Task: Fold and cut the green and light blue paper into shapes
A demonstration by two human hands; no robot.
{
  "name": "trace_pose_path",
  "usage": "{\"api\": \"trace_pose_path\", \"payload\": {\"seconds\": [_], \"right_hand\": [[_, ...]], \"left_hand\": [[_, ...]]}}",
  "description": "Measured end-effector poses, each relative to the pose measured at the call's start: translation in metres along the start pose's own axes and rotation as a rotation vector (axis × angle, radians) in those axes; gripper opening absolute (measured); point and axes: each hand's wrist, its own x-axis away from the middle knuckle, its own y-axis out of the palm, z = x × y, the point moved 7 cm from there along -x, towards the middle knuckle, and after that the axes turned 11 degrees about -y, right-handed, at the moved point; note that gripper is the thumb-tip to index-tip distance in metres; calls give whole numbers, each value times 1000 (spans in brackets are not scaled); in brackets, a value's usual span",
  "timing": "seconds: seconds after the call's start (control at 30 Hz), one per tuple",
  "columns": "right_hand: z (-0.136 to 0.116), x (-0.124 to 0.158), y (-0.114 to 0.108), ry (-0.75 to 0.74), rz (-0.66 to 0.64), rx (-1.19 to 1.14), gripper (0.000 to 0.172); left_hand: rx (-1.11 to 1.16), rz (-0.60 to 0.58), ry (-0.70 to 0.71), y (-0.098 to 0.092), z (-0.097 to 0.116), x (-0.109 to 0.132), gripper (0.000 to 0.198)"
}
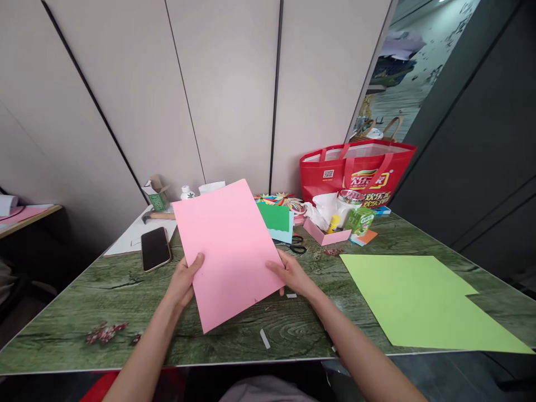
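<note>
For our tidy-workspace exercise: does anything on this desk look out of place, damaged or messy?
The light green sheet has a corner cut away. Paper scraps and red-and-white bits litter the green table. Both hands, left and right, hold the pink sheet.

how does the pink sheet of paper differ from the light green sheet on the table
The pink sheet of paper is held up off the green wood-grain table by the left hand and right hand; the light green sheet of paper lies flat, untouched. The pink sheet looks whole; the light green sheet has a corner notch cut out. Both are plain, single-coloured paper.
</note>
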Motion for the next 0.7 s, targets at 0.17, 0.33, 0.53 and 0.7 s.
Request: {"api": "trace_pose_path", "payload": {"seconds": [0.17, 0.33, 0.53, 0.7], "right_hand": [[2, -1, 4, 40, -7, -66, 38], [4, -1, 6, 40, 8, -65, 42], [10, -3, 4, 5, 65, -1, 33], [13, -1, -3, 11, 112, 28, 29]], "left_hand": [[85, -14, 8, -6, -4, -8, 49], [115, -9, 33, -12, -5, -11, 47], [104, 16, 37, -15, -8, -14, 42], [116, 50, 74, -13, -10, -15, 39]]}}
